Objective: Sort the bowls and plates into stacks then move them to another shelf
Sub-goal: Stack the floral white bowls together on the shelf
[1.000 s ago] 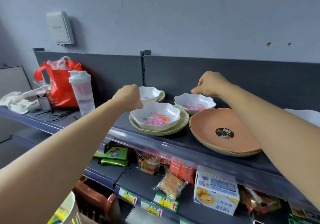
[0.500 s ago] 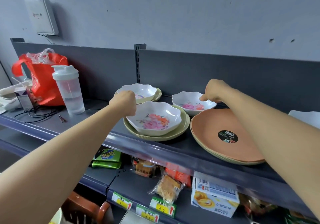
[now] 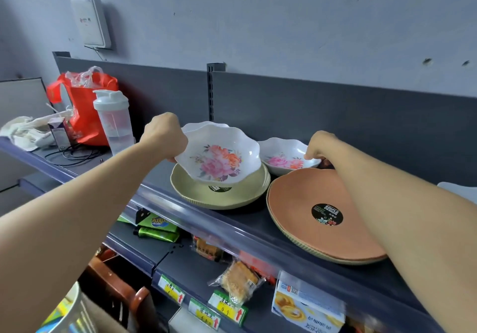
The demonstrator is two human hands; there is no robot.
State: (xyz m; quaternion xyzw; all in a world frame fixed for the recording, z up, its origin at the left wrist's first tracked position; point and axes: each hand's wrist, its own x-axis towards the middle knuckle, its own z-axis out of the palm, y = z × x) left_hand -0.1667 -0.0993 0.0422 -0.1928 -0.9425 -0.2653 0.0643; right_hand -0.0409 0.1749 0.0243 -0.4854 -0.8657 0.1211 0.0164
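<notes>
My left hand [image 3: 164,136] grips the left rim of a white flowered bowl [image 3: 219,159] and holds it tilted above a cream plate [image 3: 204,198] on the grey shelf [image 3: 247,227]. Behind that bowl, the rim of another white bowl [image 3: 196,125] shows. My right hand [image 3: 322,145] pinches the right rim of a second flowered bowl [image 3: 281,157], which sits behind a large orange plate [image 3: 291,206] stacked on a cream one.
A clear shaker bottle [image 3: 113,121], a red bag [image 3: 85,105], cables and a cloth stand at the shelf's left. A white dish edge [image 3: 456,190] shows at far right. Snack packs [image 3: 237,281] fill the lower shelf.
My left hand has lifted the front flowered bowl off the cream plate and tilted it. My right hand has closed on the rear bowl's rim.
</notes>
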